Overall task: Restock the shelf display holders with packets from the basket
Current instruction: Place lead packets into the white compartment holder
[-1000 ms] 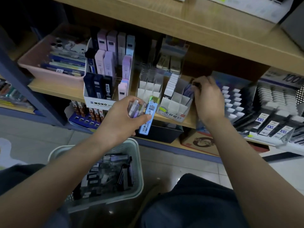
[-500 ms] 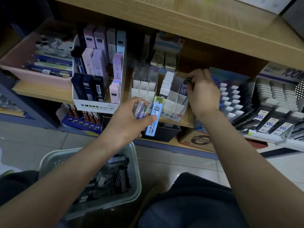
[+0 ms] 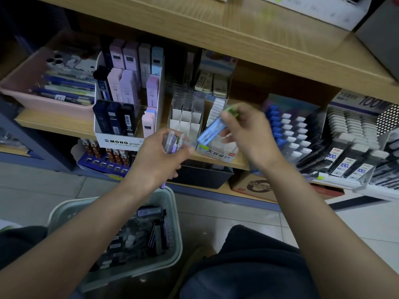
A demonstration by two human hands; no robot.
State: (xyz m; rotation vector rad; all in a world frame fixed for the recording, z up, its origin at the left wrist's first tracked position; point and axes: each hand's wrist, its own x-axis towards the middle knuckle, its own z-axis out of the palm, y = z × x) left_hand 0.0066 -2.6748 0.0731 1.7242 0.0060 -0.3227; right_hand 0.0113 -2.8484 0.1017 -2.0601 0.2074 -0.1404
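Observation:
My left hand (image 3: 155, 160) grips a small bunch of clear and purple packets (image 3: 174, 141) in front of the shelf edge. My right hand (image 3: 248, 137) pinches a blue packet with a green cap (image 3: 212, 131), tilted, just right of the bunch. Behind both hands stand two divided display holders: a clear-and-white one (image 3: 185, 119) and a white one with green print (image 3: 220, 151). The pale green basket (image 3: 172, 214) sits on the floor below my left arm, with several dark packets inside.
A white MONO holder (image 3: 121, 141) with pastel and dark boxes stands to the left, beside a pink tray (image 3: 43, 98). Blue and white capped items (image 3: 287, 130) and 100-labelled packs (image 3: 345, 165) fill the right. A wooden shelf board (image 3: 237, 35) overhangs.
My right hand has come back from the white holder and taken the blue packet out of the bunch in my left hand. My left hand stays in place.

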